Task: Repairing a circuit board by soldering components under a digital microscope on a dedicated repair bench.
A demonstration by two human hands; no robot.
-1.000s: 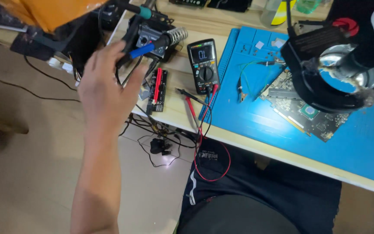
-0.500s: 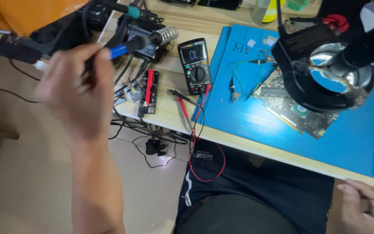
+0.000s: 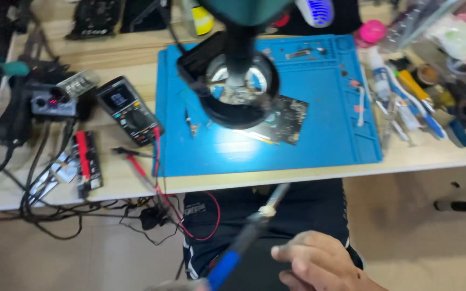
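Your soldering iron (image 3: 246,237): blue handle, dark grip, metal tip tilted up-right toward the desk edge, blurred, low over your lap.

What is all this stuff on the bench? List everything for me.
work mat: one, blue, centre of the table
circuit board: one, dark, on the mat
ring lamp: one, black, lit, over the board
multimeter: one, black, left of the mat
test probe: one, red, below the multimeter
soldering station: one, grey, far left
hand tools: several, mixed colours, right side
soldering iron: one, blue handle, blurred, bottom centre
right hand: one, bottom edge, beside the iron
left hand: not visible
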